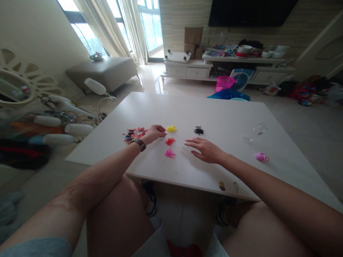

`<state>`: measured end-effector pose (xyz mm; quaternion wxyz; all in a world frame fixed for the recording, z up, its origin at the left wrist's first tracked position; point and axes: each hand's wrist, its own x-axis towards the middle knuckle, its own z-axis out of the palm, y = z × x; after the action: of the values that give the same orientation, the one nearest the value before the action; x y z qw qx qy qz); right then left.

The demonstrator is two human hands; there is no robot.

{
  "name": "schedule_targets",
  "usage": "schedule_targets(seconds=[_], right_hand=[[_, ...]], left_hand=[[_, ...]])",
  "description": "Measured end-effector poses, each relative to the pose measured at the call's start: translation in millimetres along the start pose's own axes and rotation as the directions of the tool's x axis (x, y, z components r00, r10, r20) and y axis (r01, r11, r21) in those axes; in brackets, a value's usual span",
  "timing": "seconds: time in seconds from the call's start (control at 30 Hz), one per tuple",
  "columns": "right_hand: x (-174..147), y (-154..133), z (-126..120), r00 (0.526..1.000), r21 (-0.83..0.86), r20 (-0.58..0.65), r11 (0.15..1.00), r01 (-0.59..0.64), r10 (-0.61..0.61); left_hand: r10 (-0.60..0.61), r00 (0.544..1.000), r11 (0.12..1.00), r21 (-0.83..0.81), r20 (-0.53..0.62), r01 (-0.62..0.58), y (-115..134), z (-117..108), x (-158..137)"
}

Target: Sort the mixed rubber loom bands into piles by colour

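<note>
My left hand point(155, 133), with a dark watch on the wrist, is over the table between a mixed multicoloured pile point(133, 135) and a small yellow pile point(172, 129). Its thumb and fingers are apart, and I see nothing held. The piles look like small rubber bands. Below the yellow one lie a red pile point(170, 141) and a pink pile point(170, 154). My right hand point(205, 149) is open, fingers stretched left toward the red pile without touching it. A black pile point(198, 130) sits just beyond that hand.
On the right of the white table point(227, 114) are a clear plastic container point(257, 132) and a purple lid-like piece point(261, 157). Two small flat pieces lie by the front edge, one a yellow-brown sticker point(222, 186). A pink basket point(224, 84) stands beyond the table.
</note>
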<state>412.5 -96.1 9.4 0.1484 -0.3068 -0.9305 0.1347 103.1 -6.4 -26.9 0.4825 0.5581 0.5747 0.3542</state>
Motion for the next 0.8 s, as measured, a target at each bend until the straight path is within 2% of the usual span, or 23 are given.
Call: schedule_targets(seconds=[0.33, 0.5, 0.57, 0.63, 0.73, 0.8], right_hand=[[-1.2, 2.6, 1.6, 1.0, 0.029, -0.015, 1.0, 0.009, -0.008], [-1.6, 2.6, 2.2, 1.0, 0.005, 0.015, 1.0, 0.002, -0.002], [-2.0, 1.9, 2.2, 0.999, 0.005, 0.033, 1.0, -0.007, 0.006], [-2.3, 0.0, 1.7, 0.997, 0.001, 0.069, 1.0, -0.023, 0.023], [-3.2, -4.9, 0.6, 0.986, -0.014, 0.163, 0.999, -0.035, 0.037], [-4.2, -8.5, 0.5, 0.978, -0.006, 0.206, 1.0, -0.029, 0.029]], left_hand=[[-0.006, 0.986, 0.987, 0.159, 0.168, -0.021, 3.9, -2.6, -8.0], [-0.018, 0.977, 0.985, 0.171, 0.212, -0.019, 11.8, -18.0, -6.9], [0.001, 0.989, 0.986, 0.167, 0.151, -0.026, 15.9, -30.8, -6.3], [0.03, 0.999, 0.984, 0.177, 0.031, -0.035, 19.1, -46.6, -7.5], [0.031, 0.987, 0.983, 0.182, -0.158, -0.002, 18.4, -71.3, -12.8], [0.005, 0.974, 0.981, 0.188, -0.227, 0.039, 13.2, -85.9, -17.1]])
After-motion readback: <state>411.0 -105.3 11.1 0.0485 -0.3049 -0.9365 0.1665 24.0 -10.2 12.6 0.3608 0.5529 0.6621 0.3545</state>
